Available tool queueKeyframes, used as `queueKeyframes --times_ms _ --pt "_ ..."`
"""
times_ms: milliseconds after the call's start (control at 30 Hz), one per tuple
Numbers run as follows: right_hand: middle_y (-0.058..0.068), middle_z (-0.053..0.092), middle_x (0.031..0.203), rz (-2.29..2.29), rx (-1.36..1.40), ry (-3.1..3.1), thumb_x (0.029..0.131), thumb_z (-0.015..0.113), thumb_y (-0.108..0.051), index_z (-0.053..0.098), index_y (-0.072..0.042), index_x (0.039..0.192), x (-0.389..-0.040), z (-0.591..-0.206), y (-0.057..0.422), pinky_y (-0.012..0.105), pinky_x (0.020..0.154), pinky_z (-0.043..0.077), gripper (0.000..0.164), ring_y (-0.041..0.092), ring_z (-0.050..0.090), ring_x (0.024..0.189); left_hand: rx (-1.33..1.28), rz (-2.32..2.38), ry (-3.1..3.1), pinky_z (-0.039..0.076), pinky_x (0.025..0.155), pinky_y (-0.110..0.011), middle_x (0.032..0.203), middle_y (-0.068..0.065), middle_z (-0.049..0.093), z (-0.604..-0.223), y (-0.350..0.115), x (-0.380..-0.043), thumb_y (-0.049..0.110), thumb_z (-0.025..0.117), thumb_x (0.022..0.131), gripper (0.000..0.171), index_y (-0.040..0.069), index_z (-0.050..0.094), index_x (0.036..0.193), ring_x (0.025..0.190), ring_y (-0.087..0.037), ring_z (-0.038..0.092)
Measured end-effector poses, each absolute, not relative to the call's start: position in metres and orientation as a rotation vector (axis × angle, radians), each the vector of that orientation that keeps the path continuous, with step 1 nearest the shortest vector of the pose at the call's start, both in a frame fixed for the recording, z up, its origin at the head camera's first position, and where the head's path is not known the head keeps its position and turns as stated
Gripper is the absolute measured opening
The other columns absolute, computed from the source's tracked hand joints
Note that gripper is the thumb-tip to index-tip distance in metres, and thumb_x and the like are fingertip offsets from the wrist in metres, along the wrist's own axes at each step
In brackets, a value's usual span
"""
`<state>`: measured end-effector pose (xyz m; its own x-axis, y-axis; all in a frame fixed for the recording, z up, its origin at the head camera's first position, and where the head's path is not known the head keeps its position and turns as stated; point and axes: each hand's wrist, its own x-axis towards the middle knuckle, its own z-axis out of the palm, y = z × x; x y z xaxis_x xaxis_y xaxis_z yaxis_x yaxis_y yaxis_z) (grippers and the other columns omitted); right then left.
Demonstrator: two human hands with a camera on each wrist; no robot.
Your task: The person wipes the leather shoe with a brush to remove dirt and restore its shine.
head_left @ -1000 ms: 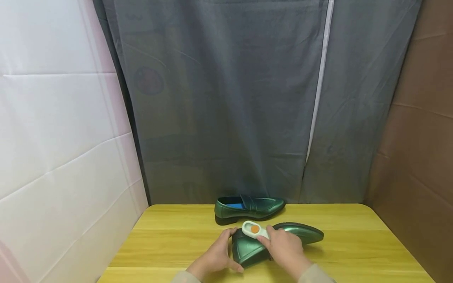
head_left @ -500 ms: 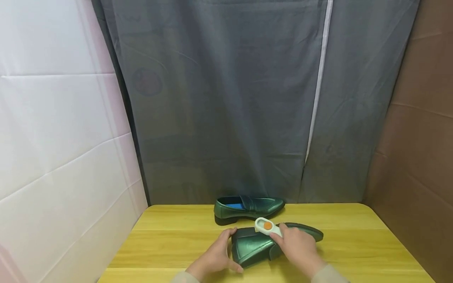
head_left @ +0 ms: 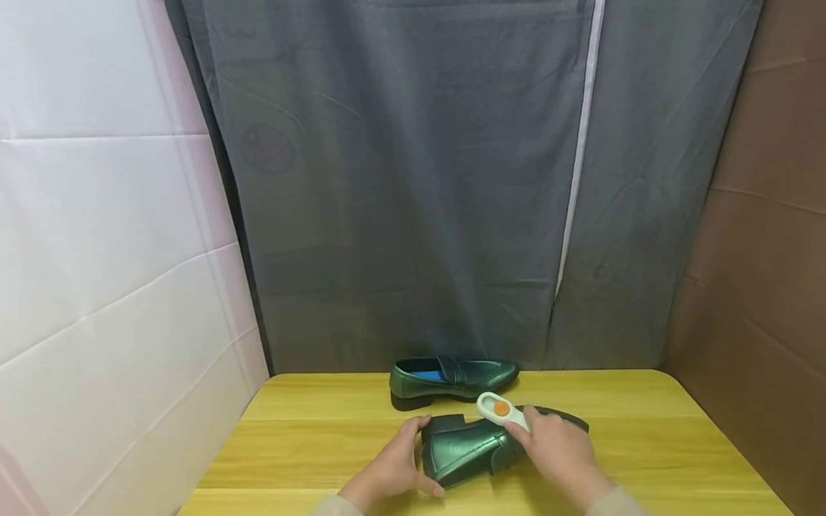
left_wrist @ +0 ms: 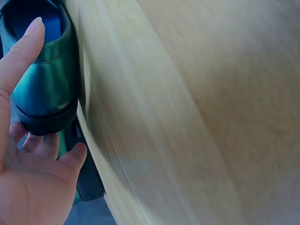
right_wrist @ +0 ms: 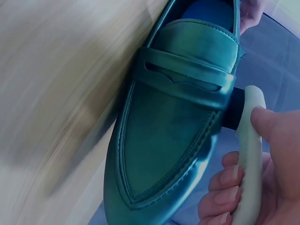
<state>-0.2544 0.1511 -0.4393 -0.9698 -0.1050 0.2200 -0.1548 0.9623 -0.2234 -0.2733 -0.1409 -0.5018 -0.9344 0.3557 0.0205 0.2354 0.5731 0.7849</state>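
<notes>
A metallic green loafer (head_left: 459, 453) lies tipped on its side, its dark sole turned to the far side and its toe to the right. My left hand (head_left: 399, 462) grips the heel, with the thumb over the collar and the fingers round the heel block in the left wrist view. In my right hand (head_left: 560, 450) is a small brush (head_left: 501, 408) with a white handle and an orange spot. Its dark bristles (right_wrist: 234, 108) meet the side of the loafer at the strap in the right wrist view. The blue insole (right_wrist: 208, 12) shows inside.
Behind, a matching green loafer (head_left: 480, 380) stands upright near the back edge of the yellow wooden table (head_left: 310, 430). A grey curtain (head_left: 400, 215) hangs at the back, a white panel (head_left: 116, 236) at left and a brown one (head_left: 761, 251) at right.
My right hand has moved the brush rightward along the loafer, from near the heel toward the middle. The left hand keeps its grip on the heel, and the loafer stays in place.
</notes>
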Motion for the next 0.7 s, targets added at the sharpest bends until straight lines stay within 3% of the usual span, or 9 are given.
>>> queueKeyframes --times_ms 400,700 --pt "-0.001 0.047 0.062 0.388 0.159 -2.931 0.096 0.056 -0.061 0.057 -0.016 0.095 -0.249 -0.438 0.172 0.035 0.044 0.032 0.045 0.018 0.044 0.055 0.507 1.312 2.644 0.03 0.116 -0.065 0.156 -0.018 0.037 -0.499 -0.142 -0.273 0.027 0.1 0.058 0.116 0.005 0.034 0.151 0.145 -0.04 0.035" --pt "-0.001 0.046 0.065 0.442 0.157 -2.94 0.097 0.057 -0.057 0.058 -0.015 0.099 -0.248 -0.444 0.189 0.034 0.047 0.031 0.042 0.019 0.043 0.057 0.49 1.332 2.619 0.028 0.116 -0.065 0.158 -0.018 0.035 -0.503 -0.142 -0.275 0.03 0.1 0.058 0.118 0.007 0.033 0.152 0.147 -0.041 0.032"
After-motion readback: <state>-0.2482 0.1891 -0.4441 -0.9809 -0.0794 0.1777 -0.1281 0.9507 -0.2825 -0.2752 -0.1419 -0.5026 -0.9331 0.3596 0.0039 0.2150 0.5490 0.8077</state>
